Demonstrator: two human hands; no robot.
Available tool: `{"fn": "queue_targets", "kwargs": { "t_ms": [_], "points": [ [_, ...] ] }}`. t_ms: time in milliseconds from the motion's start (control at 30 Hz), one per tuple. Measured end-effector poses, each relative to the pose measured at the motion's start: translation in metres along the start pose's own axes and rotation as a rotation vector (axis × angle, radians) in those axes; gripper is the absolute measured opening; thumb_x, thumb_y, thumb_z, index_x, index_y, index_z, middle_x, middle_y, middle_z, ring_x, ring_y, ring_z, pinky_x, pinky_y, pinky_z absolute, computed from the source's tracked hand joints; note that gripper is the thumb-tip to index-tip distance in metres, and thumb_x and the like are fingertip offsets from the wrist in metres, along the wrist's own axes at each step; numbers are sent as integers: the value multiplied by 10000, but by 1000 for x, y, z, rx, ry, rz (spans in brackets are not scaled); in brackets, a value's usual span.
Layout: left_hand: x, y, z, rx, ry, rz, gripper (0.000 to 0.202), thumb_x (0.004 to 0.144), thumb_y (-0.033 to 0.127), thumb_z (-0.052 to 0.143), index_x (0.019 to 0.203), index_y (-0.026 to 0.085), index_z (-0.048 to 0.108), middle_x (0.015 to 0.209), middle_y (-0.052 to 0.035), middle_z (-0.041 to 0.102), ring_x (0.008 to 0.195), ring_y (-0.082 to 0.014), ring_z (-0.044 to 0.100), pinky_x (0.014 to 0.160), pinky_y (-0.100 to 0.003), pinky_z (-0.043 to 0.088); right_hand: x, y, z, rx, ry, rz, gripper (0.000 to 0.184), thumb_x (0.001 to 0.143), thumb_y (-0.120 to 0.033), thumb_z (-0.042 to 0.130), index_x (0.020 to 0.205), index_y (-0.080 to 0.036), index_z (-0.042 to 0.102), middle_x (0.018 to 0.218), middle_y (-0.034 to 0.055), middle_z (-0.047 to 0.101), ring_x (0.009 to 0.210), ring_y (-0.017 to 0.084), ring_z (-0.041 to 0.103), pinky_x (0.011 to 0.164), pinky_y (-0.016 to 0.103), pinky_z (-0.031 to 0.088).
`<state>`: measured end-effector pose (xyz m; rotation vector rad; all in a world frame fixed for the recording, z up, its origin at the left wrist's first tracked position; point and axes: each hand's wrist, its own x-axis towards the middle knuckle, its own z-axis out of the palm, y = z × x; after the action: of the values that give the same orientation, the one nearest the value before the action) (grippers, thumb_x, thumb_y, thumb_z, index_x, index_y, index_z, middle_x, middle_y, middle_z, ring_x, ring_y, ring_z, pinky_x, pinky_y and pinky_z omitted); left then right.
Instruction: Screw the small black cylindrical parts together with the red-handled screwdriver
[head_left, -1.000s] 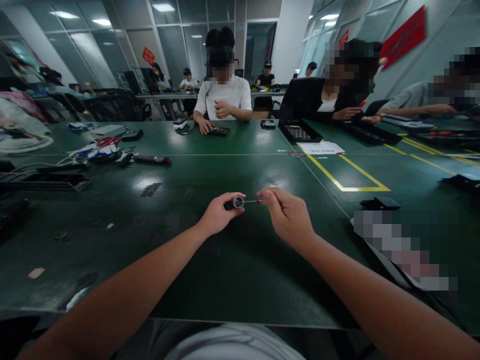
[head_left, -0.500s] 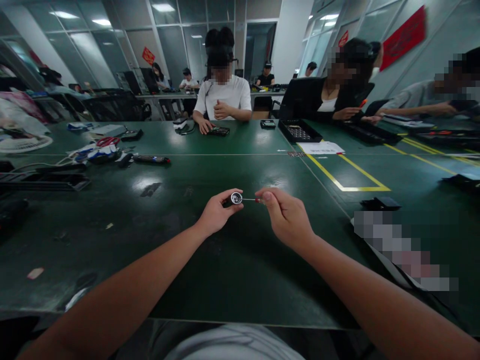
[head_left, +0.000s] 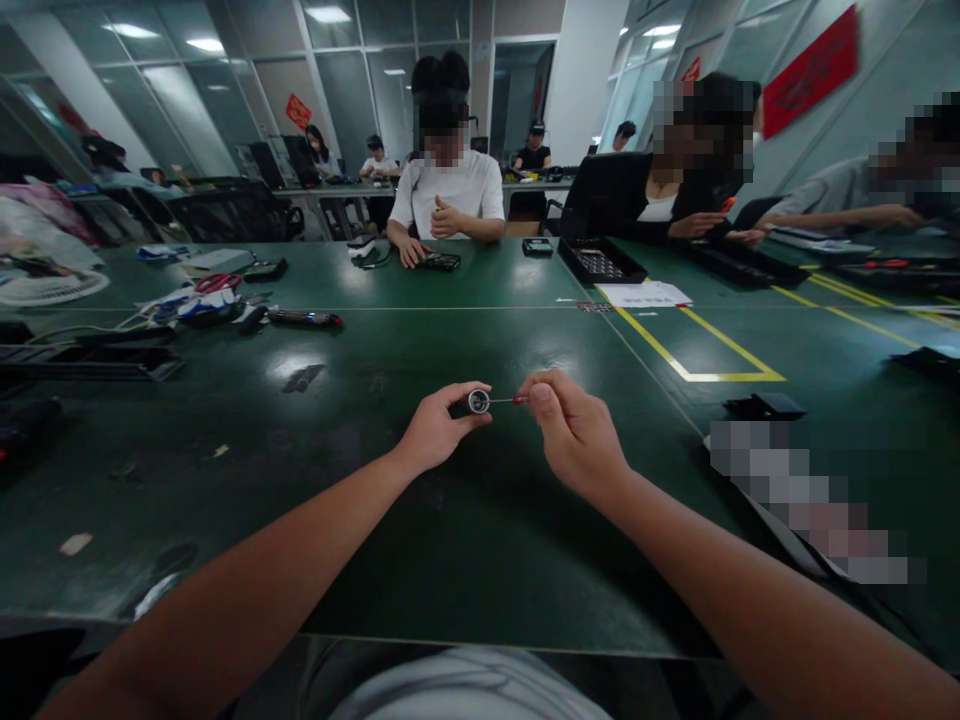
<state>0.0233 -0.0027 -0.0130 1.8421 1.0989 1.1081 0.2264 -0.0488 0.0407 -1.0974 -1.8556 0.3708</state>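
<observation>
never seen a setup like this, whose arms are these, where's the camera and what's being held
There's no machine here: these are a person's own bare hands, seen from a camera worn on their head, looking forward and down.

The left hand holds a short dark cylinder with a pale ring at its end. The right hand pinches a thin tool with some red on it. Its metal shaft points at the cylinder; whether the tip goes inside is too small to tell.

On the green table lie a dark pen-like object at left, and a black tray and a white sheet further right. Across it, a person in a white shirt has a hand at a dark device.
</observation>
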Motion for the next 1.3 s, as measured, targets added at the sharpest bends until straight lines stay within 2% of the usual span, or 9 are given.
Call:
{"fn": "queue_targets", "kwargs": {
  "t_ms": [67,167,333,567,700,900,1167,1300],
  "points": [
    [0,1,-1,50,-13,21,389,801,183,794,1173,263,708,1120,-26,708,1085,-220,622,1002,-390,432,1,-1,0,-27,2,-6,253,1033,-354,430,918,-214,608,728,2,633,618,145,585,594,286,392],
    [0,-1,-3,88,3,46,389,801,168,793,1167,267,709,1086,-20,708,1058,-212,626,981,-377,436,1,2,1,-8,13,-22,148,1004,-302,470,1023,-204,580,804,22,667,658,156,614,628,293,431],
    [2,-3,-5,109,28,61,383,810,178,787,1174,265,704,1117,-30,706,1081,-220,624,994,-386,433,0,8,7,66,35,4,152,996,-325,504,1064,-210,576,890,43,695,766,180,655,688,311,463],
    [-2,3,-1,174,-52,80,383,811,225,799,1177,292,707,1083,-19,715,1043,-224,627,957,-397,440,-2,6,6,75,99,45,304,1041,-440,410,989,-216,609,690,-20,588,608,146,560,608,289,411],
    [-2,3,0,194,-83,93,383,802,225,805,1167,292,713,1091,-22,719,1045,-227,623,965,-407,440,0,4,4,40,125,47,334,1035,-438,427,891,-220,635,694,-7,625,598,148,564,585,287,396],
    [-1,-1,-1,145,-60,78,381,810,229,790,1179,280,706,1092,-31,707,1042,-221,631,978,-402,450,2,5,2,-3,99,-5,195,1031,-324,414,1067,-226,578,829,28,675,688,181,611,654,318,446],
    [-1,2,0,142,-58,71,385,795,196,798,1162,272,712,1091,-31,711,1048,-219,632,992,-397,448,1,4,0,3,32,32,299,1039,-400,414,906,-230,620,739,7,644,635,159,584,612,303,402],
    [0,2,-1,115,-32,47,373,809,191,781,1168,256,704,1093,-30,707,1049,-214,633,978,-379,454,-1,7,3,53,19,29,193,1018,-340,461,1082,-218,597,811,17,673,665,162,608,637,305,437]
  ]
}}
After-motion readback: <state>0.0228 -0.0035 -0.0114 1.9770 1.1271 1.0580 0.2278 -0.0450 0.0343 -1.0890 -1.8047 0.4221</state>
